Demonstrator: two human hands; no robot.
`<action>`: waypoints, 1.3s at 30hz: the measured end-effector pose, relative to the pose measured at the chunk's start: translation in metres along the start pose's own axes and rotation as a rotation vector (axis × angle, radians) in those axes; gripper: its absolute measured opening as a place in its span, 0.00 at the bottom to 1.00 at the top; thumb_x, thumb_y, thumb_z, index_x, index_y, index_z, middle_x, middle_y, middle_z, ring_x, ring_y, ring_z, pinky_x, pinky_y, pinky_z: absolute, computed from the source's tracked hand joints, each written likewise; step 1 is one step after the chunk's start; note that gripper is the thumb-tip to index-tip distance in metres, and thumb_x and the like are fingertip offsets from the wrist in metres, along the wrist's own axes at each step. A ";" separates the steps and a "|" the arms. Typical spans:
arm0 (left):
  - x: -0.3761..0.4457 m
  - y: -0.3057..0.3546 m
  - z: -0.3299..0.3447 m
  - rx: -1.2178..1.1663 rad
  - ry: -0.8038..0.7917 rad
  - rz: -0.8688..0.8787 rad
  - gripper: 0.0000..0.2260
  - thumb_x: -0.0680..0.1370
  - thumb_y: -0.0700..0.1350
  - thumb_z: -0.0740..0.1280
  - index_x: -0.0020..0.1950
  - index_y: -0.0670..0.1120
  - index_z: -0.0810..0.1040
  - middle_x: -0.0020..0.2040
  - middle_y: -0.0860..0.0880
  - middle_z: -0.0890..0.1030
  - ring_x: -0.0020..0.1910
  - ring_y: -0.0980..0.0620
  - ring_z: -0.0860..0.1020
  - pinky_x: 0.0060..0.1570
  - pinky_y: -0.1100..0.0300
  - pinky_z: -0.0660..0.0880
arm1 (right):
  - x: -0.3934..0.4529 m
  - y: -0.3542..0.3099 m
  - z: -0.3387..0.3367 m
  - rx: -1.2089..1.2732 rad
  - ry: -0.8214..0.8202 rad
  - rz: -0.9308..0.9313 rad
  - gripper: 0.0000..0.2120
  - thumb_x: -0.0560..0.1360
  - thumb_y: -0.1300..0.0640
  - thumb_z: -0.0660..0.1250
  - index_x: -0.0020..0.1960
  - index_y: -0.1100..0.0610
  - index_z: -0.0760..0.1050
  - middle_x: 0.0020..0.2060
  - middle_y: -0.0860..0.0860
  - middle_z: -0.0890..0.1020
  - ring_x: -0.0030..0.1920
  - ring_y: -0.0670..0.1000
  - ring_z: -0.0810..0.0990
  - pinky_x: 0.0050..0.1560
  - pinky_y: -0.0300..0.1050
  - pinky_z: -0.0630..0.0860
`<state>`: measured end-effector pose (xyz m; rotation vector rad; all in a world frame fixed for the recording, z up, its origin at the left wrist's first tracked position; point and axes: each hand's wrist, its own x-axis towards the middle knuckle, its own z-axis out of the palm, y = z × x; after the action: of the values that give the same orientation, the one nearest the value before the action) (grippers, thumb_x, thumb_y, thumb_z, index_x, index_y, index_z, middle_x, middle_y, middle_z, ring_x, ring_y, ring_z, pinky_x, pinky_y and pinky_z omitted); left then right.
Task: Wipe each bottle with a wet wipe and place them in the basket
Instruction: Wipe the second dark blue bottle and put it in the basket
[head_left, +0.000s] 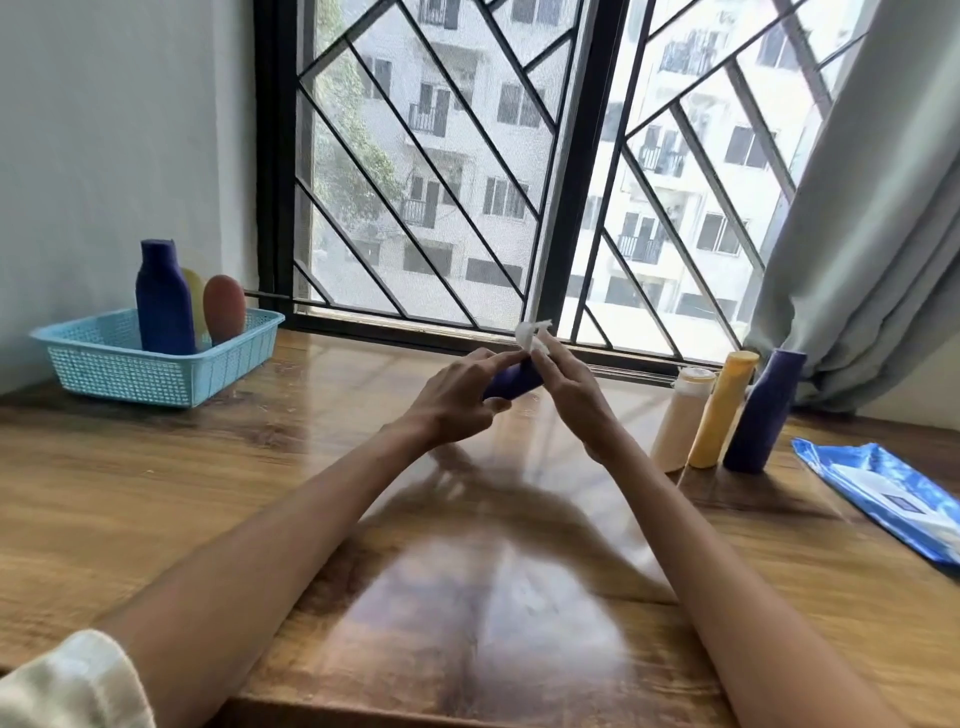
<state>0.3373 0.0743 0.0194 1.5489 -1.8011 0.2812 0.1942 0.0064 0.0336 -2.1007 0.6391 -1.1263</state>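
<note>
My left hand (457, 397) grips a dark blue bottle (511, 382), held on its side above the middle of the wooden table (260, 493). My right hand (569, 384) pinches a white wet wipe (530, 332) against the bottle's far end. At the back left stands a light blue basket (130, 369) holding a tall blue bottle (163, 299), a yellow bottle (195, 296) and a reddish-brown bottle (224, 306). At the right stand a peach bottle (680, 415), a yellow bottle (722, 410) and a blue bottle (761, 413).
A blue pack of wet wipes (893, 493) lies at the table's right edge. A barred window (519, 182) runs behind the table, with a grey curtain (862, 234) hanging at the right and a wall at the left.
</note>
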 end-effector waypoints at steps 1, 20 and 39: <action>0.000 0.000 0.000 0.013 0.009 -0.016 0.30 0.74 0.43 0.69 0.74 0.54 0.63 0.57 0.45 0.75 0.52 0.44 0.76 0.46 0.57 0.68 | 0.001 -0.001 0.000 -0.060 0.037 -0.031 0.17 0.79 0.48 0.58 0.65 0.52 0.73 0.56 0.52 0.80 0.59 0.50 0.77 0.62 0.49 0.71; 0.000 0.010 -0.008 -1.044 -0.009 -0.431 0.18 0.79 0.38 0.64 0.68 0.44 0.67 0.50 0.46 0.78 0.47 0.50 0.79 0.38 0.57 0.76 | -0.007 -0.009 0.017 0.334 0.068 0.042 0.13 0.81 0.53 0.56 0.55 0.53 0.77 0.50 0.57 0.82 0.49 0.49 0.80 0.51 0.41 0.78; 0.003 0.005 -0.012 -1.026 0.031 -0.515 0.11 0.79 0.34 0.58 0.56 0.45 0.75 0.45 0.48 0.79 0.40 0.50 0.79 0.40 0.53 0.78 | -0.010 0.004 0.018 0.361 0.146 0.196 0.09 0.73 0.59 0.70 0.52 0.60 0.76 0.40 0.54 0.80 0.39 0.49 0.80 0.36 0.39 0.78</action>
<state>0.3377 0.0805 0.0313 1.1363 -1.1175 -0.7500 0.2038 0.0165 0.0176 -1.6273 0.6397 -1.1906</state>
